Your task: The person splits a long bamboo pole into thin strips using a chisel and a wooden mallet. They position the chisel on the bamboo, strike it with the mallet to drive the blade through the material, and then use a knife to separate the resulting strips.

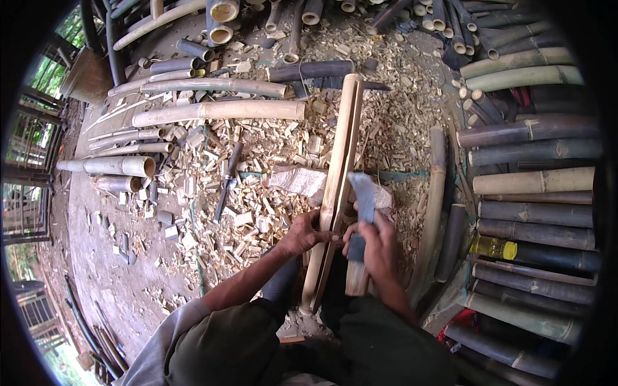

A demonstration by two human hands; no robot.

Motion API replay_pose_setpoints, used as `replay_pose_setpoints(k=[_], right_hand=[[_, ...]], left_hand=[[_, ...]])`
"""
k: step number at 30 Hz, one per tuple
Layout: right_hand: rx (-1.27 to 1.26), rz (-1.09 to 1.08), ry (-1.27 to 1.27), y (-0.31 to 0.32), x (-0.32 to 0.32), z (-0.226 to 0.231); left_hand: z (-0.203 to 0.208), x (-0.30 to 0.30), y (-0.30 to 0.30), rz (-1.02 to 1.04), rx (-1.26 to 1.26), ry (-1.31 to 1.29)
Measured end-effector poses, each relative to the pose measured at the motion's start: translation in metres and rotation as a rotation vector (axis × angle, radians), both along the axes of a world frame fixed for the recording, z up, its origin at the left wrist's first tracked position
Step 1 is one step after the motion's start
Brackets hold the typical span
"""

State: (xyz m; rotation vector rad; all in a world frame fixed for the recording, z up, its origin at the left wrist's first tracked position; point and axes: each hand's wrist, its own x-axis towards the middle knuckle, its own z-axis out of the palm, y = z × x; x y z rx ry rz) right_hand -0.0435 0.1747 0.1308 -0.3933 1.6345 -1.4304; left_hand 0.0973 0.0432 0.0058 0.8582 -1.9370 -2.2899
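Note:
A pale bamboo pole (340, 148) with a lengthwise slit or groove stands out from between my knees and slants away from me. It crosses over a rough wooden block (299, 180) on the ground. My left hand (306, 234) is wrapped round the pole's near half. Just right of the pole, my right hand (380, 248) is closed on a knife (364, 193) with a broad grey blade and a wooden handle. The blade points away from me, beside the pole. Fingers of my right hand are close to the pole; whether they touch it I cannot tell.
Wood chips (244, 225) cover the ground. A dark-handled bladed tool (229, 177) lies to the left. Bamboo lengths (219, 110) lie at the far left, and a bamboo stack (534, 180) lines the right. A yellow-capped bottle (493, 248) rests among that stack.

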Motion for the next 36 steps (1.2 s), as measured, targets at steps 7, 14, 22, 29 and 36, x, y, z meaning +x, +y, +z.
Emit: replay_pose_setpoints(k=[7,14,22,29,36], right_hand=[[0.143,0.034,-0.096,0.041,0.028,-0.019],[0.081,-0.084,-0.258,0.036,0.025,-0.016],[0.006,-0.052,0.073,0.0,0.007,-0.062],[0.004,-0.018,0.069,-0.019,-0.014,-0.058],[0.041,-0.138,0.241,-0.093,-0.076,-0.034]], left_hand=[[0.014,-0.01,0.022,0.121,-0.382,-0.231],[0.017,-0.017,0.032,0.139,-0.565,-0.387],[0.01,-0.02,0.035,0.149,-0.657,-0.368],[0.003,-0.015,0.032,0.14,-0.607,-0.366],[0.015,-0.012,0.022,0.062,-0.362,-0.271]])
